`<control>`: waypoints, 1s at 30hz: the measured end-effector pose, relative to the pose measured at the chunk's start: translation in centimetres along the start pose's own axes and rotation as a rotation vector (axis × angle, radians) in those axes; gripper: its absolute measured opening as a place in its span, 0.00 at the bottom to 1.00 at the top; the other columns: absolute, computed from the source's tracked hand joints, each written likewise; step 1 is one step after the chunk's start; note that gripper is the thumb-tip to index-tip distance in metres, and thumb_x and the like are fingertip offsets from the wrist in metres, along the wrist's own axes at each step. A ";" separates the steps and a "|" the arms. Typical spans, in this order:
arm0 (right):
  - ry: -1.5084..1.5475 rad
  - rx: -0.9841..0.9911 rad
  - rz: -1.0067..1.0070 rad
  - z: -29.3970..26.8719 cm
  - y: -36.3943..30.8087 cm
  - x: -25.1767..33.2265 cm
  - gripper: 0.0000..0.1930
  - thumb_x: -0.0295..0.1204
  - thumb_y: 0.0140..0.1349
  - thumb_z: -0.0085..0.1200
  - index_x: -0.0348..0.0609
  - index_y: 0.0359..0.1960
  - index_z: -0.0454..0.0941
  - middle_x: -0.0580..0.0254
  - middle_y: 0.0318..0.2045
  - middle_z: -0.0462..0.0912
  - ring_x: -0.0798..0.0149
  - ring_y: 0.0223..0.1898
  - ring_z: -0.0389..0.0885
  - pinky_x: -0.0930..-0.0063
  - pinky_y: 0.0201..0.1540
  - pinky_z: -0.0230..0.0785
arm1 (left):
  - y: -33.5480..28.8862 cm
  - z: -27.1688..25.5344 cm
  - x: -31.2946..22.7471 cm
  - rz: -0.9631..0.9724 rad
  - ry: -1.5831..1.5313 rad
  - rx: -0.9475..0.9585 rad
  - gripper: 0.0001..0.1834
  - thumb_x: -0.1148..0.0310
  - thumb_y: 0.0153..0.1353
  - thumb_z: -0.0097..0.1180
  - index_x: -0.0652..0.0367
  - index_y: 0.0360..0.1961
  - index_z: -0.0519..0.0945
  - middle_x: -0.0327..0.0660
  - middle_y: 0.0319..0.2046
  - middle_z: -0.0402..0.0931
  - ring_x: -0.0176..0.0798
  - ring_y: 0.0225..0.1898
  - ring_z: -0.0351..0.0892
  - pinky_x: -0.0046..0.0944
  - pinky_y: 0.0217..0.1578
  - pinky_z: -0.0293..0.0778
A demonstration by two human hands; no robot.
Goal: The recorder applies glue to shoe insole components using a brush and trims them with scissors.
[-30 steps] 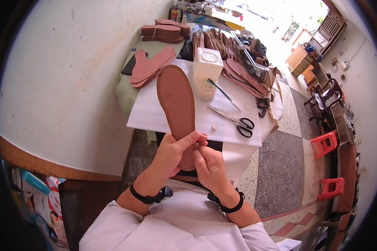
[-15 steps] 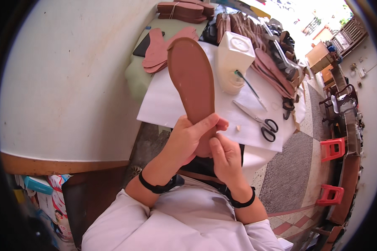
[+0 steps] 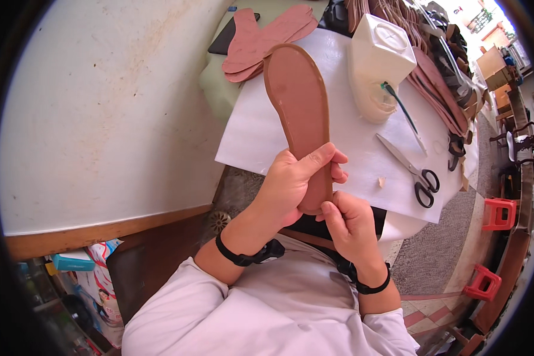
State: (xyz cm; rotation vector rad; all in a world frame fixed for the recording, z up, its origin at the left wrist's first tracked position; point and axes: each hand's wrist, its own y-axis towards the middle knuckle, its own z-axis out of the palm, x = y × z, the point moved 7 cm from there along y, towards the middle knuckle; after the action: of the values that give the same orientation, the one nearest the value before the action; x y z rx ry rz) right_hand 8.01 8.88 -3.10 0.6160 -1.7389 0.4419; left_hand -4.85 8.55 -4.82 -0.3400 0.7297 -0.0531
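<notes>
Gripping one brown sole (image 3: 301, 98) are two hands (image 3: 288, 181) (image 3: 351, 224).

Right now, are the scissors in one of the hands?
No, the scissors lie on the white sheet, while the left hand and right hand touch the brown sole.

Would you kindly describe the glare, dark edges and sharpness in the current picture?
Head view: glare bleaches part of the upper right; head view: black vignetting darkens both side edges; head view: the flat reddish-brown shoe sole looks reasonably sharp.
</notes>
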 end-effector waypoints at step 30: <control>0.090 -0.057 0.103 -3.5 -1.4 -0.9 0.13 0.24 0.55 0.70 0.33 0.23 0.75 0.67 0.16 0.74 0.75 0.21 0.70 0.77 0.24 0.63 | 0.4 4.9 4.1 0.068 -0.070 0.221 0.31 0.38 0.75 0.45 0.60 0.44 0.76 0.38 0.33 0.76 0.39 0.43 0.77 0.42 0.53 0.73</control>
State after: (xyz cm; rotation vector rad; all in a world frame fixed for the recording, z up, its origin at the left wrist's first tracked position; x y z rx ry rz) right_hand 11.74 10.00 -3.15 0.4610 -1.6966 0.4830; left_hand 1.45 9.60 -4.23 -0.1058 0.6579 -0.0565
